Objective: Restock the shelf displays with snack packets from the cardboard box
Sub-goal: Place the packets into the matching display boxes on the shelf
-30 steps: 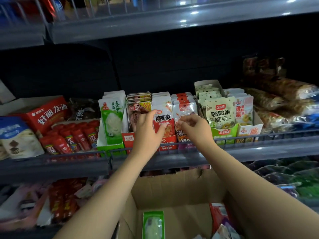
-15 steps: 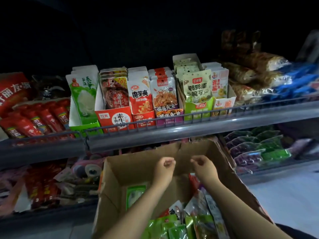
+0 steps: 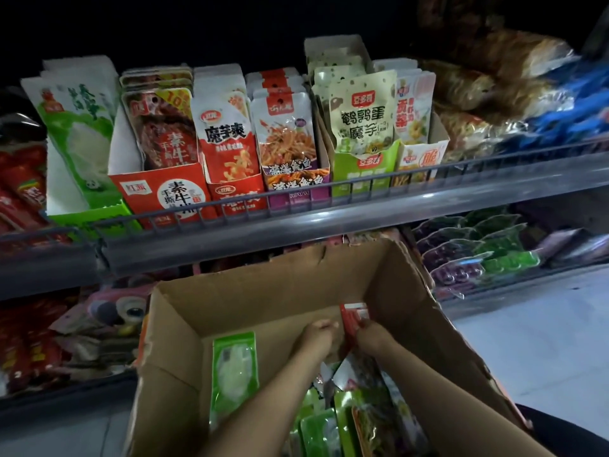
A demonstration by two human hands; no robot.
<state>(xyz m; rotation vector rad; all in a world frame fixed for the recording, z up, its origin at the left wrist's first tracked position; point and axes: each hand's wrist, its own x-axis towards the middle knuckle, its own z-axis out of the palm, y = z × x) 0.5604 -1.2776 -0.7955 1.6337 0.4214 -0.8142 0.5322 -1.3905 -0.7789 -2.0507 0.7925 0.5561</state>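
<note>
Both hands (image 3: 346,334) inside cardboard box (image 3: 273,291) among snack packets (image 3: 234,367).

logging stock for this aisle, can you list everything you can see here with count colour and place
cardboard box: one, brown, open, below the shelf
red packets: a few, upright at the box's far wall, at both hands
green packet: one, flat on the box floor, left
mixed packets: a pile, mostly green, near end of box
display cartons: six in a row on the shelf, green, red, red, purple, green, yellow-white, all filled
shelf rail: one, grey wire, along the front edge
bagged snacks: several, brown and blue, shelf's right end
red sachets: many, shelf's left end
green and purple packets: several, lower shelf, right
left hand: in the box, beside the red packets
right hand: grips the red packets
</note>
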